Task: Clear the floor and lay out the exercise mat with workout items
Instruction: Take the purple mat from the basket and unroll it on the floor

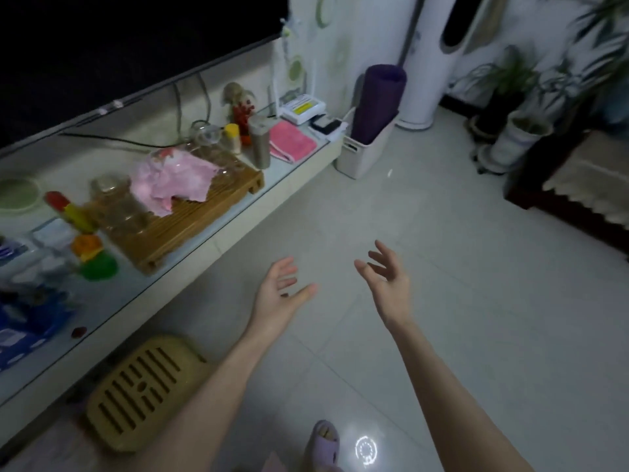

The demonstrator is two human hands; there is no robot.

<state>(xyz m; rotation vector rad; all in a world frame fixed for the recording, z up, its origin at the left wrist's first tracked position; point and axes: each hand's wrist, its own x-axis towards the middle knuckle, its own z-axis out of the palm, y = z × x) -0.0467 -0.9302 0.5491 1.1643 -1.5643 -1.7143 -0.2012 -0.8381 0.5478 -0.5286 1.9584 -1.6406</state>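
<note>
Head view: L hand (282, 291) & R hand (388, 277) both out in front over the floor (459, 284), near each other, not touching. Fingers loose & spread on both, palms turned roughly inward, nothing held.

Mat (379, 100), purple, rolled, stands upright in a white bin (362, 158) at far side of room, well apart from the hands. Bin sits just beside the end of the shelf (112, 296), w/ a tall white tower (425, 63) behind it.

Shelf runs along the left under a TV (119, 46). On it: wood tray (207, 206) w/ glassware & a pink cloth (173, 180) draped over, a tumbler (260, 143) beside the tray, a pink towel (292, 141) flat nr the bin end.

Beige slotted stool (143, 393) on floor against the shelf, lower left, partly behind L forearm. Slipper (323, 441) at bottom edge btwn the arms, ring-shaped glare (366, 449) just beside it. Potted plants (510, 97) top right. Room dim, pic a bit blurred.
</note>
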